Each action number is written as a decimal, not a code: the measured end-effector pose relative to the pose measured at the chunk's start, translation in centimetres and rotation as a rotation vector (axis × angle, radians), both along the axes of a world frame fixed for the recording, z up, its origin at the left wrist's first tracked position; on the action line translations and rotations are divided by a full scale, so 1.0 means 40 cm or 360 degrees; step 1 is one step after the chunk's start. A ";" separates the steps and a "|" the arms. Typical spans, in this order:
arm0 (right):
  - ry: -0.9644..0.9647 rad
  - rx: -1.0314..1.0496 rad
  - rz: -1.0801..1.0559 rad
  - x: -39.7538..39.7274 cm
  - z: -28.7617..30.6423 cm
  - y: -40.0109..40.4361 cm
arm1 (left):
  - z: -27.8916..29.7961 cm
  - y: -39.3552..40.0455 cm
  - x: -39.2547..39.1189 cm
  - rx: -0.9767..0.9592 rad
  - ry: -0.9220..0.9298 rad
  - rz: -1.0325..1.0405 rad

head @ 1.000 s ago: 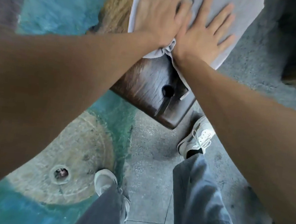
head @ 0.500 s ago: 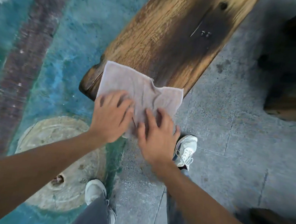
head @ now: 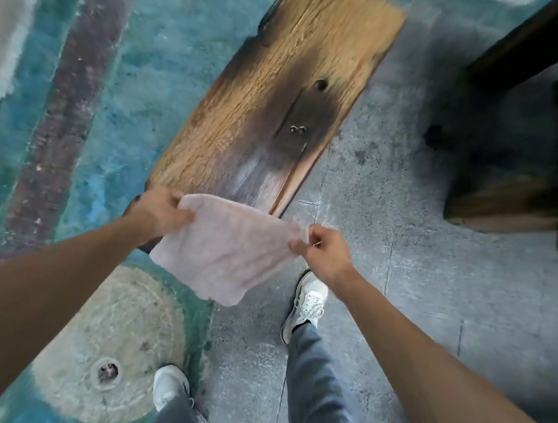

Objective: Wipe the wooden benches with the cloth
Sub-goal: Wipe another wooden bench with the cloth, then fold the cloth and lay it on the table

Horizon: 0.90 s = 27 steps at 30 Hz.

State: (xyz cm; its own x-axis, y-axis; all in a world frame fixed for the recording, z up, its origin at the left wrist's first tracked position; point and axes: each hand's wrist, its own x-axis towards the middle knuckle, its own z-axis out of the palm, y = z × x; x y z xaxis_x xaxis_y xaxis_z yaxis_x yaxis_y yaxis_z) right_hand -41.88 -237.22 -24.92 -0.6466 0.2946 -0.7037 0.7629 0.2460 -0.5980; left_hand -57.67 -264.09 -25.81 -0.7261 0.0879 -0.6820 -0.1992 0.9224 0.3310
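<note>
A long wooden bench runs diagonally from the top centre down to my hands, pale oak with dark patches and a knot hole. The pale pink cloth hangs in the air off the bench's near end, spread flat between my hands. My left hand pinches its upper left corner and my right hand pinches its upper right corner. The cloth's lower edge hangs free over the floor and hides the bench's near end.
A second dark wooden bench stands at the upper right. Grey concrete floor lies on the right, teal painted floor on the left with a round beige patch. My two white shoes stand below the cloth.
Both hands went from pressing the cloth flat on the bench, dragging it to the near end, to lifting it off and holding it up by two corners.
</note>
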 end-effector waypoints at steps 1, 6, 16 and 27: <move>0.0032 0.0009 0.0034 0.022 0.046 0.029 | 0.046 0.016 -0.024 0.0102 -0.0051 0.0026; 0.0186 -0.0092 -0.0094 0.130 0.253 0.209 | 0.309 0.168 -0.169 0.0318 -0.0106 -0.0162; 0.0283 0.0294 -0.0188 0.105 0.567 0.520 | 0.699 0.755 -0.293 0.0541 0.0216 -0.0465; 0.0555 0.0235 -0.0929 0.045 0.686 0.819 | 0.899 1.427 -0.480 0.0713 0.0539 -0.1002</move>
State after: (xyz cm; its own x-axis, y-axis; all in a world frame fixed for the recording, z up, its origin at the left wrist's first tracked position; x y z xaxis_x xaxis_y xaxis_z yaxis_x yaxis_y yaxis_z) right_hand -40.07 -204.47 2.50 -0.5341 0.7396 -0.4095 0.5645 -0.0485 -0.8240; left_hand -76.86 -207.01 10.17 -0.6097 0.7552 -0.2407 0.4842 0.5953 0.6413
